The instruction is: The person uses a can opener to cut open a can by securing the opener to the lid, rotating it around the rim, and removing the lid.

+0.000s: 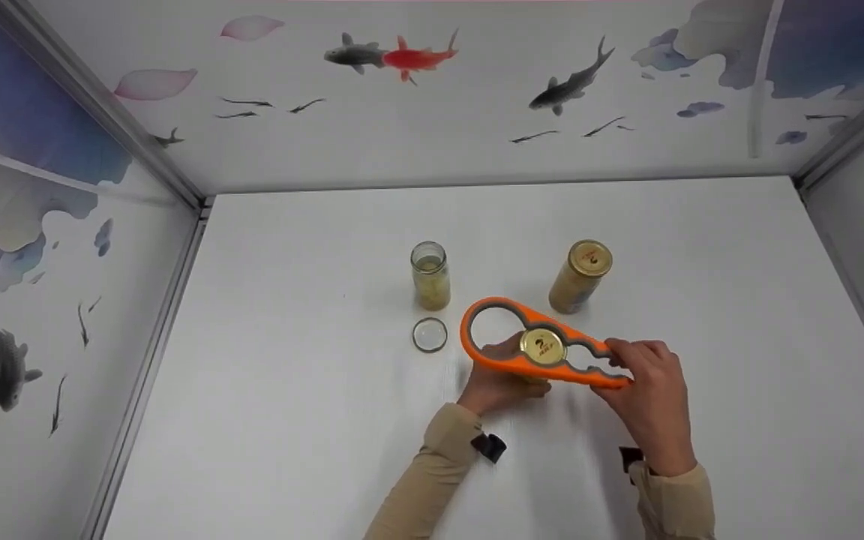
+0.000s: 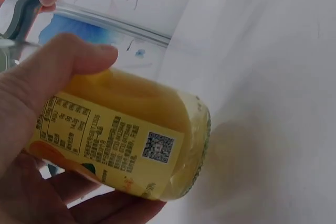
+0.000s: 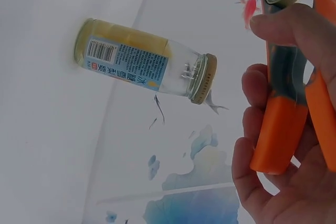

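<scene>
My left hand (image 1: pixel 498 387) grips a glass jar (image 2: pixel 113 132) round its side. The jar has a yellow label and a gold lid (image 1: pixel 543 346), and holds yellowish contents. In the left wrist view it is lifted off the white surface, base showing. An orange and grey multi-size jar opener (image 1: pixel 493 365) lies across the top of this jar, with the lid inside its middle opening. My right hand (image 1: pixel 651 394) holds the opener by its two handle ends, thumb and fingers round them in the right wrist view. The opener's large round end points left, over my left hand.
An uncapped glass jar (image 1: pixel 432 289) stands behind and left of my hands, with a loose lid (image 1: pixel 430 334) in front of it. Another jar with a gold lid (image 1: pixel 574 281) stands upright at the back right. Printed panels (image 1: pixel 432 135) border the white table (image 1: pixel 289 360).
</scene>
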